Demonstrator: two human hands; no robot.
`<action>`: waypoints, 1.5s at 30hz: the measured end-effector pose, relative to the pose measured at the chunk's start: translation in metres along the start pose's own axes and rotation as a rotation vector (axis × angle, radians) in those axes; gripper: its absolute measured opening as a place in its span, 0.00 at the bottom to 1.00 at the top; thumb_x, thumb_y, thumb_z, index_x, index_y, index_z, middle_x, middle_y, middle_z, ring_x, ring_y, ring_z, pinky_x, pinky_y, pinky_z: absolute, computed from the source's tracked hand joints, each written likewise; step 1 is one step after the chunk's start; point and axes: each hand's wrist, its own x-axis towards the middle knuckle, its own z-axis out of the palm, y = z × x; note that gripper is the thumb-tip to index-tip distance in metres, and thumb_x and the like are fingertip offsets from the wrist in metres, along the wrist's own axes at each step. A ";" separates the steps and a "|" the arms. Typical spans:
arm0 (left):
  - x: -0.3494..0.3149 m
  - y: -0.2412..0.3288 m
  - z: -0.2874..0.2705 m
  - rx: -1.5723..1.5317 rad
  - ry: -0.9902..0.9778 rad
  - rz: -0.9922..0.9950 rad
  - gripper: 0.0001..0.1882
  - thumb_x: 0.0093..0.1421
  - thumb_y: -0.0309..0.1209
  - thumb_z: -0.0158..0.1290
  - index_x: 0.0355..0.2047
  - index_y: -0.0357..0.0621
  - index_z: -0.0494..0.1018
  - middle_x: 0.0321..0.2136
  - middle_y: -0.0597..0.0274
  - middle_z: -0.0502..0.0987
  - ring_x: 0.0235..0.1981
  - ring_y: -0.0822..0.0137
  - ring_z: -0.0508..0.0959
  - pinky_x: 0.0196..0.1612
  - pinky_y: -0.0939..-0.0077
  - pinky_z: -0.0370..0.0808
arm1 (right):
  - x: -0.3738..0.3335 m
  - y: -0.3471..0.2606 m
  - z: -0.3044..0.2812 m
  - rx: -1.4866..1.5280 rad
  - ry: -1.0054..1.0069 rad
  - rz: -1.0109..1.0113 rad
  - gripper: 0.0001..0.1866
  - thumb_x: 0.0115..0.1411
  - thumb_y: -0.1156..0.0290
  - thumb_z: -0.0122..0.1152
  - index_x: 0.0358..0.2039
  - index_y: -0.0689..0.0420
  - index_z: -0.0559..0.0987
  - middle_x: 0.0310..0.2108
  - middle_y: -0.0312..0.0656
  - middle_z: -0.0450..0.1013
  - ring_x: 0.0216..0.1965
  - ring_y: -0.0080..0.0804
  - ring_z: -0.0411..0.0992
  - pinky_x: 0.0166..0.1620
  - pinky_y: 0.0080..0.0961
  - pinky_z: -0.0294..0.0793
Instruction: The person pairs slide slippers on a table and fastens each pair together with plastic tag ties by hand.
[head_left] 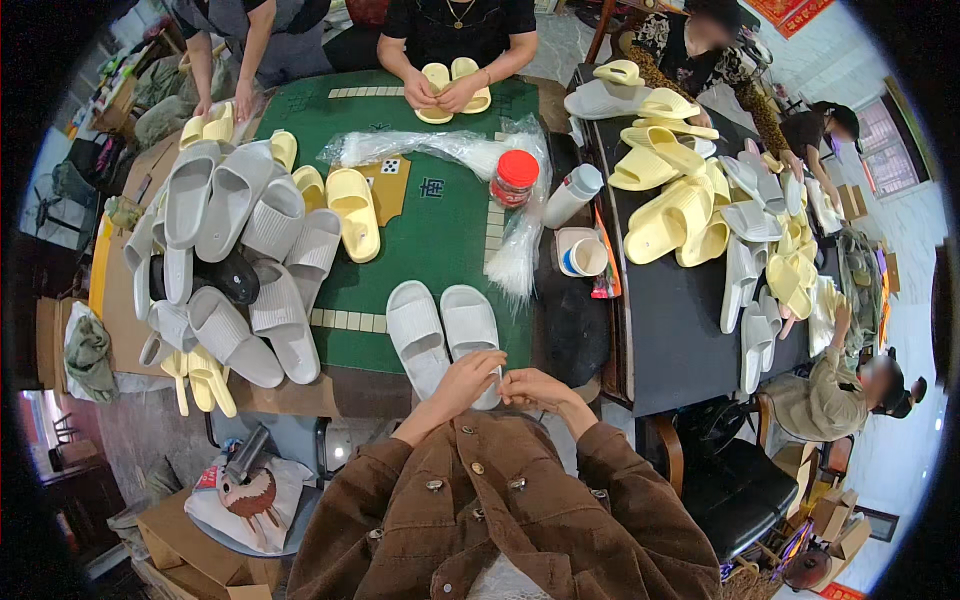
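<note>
Curling over the grey slippers (416,330) at the table (360,396)'s near edge, your left hand (468,380) and right hand (538,388) are nearly closed; I cannot tell on what.

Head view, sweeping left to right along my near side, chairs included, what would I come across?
Grey-green cloth bundle → printed white bag on a blue-grey chair → your left hand → your right hand → black armchair with wooden arms.

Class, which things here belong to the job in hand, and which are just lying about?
Job in hand, apparently:
grey slipper pair, at the left hand and right hand
white strands, probably

Just lying about, it seems:
red-lidded jar
pale bottle
white cup
white bag
</note>
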 end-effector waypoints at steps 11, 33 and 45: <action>-0.005 -0.007 -0.001 -0.035 -0.003 -0.024 0.05 0.50 0.25 0.52 0.29 0.41 0.70 0.29 0.59 0.73 0.33 0.58 0.73 0.34 0.69 0.71 | 0.015 -0.025 -0.024 -0.178 0.151 -0.109 0.10 0.56 0.65 0.54 0.32 0.58 0.75 0.26 0.33 0.73 0.25 0.15 0.67 0.26 0.10 0.64; 0.006 -0.012 0.014 -0.122 -0.066 -0.201 0.05 0.53 0.26 0.51 0.31 0.42 0.70 0.30 0.55 0.73 0.32 0.53 0.74 0.33 0.66 0.71 | 0.138 -0.093 -0.101 -1.129 1.036 -0.638 0.26 0.48 0.76 0.57 0.48 0.56 0.62 0.46 0.53 0.61 0.46 0.55 0.62 0.47 0.42 0.64; 0.004 -0.016 0.020 -0.098 -0.108 -0.154 0.04 0.52 0.26 0.51 0.30 0.42 0.70 0.27 0.56 0.72 0.30 0.54 0.73 0.31 0.66 0.70 | 0.129 -0.098 -0.112 -1.216 0.992 -0.653 0.05 0.52 0.72 0.52 0.26 0.56 0.76 0.32 0.47 0.70 0.32 0.51 0.70 0.35 0.42 0.70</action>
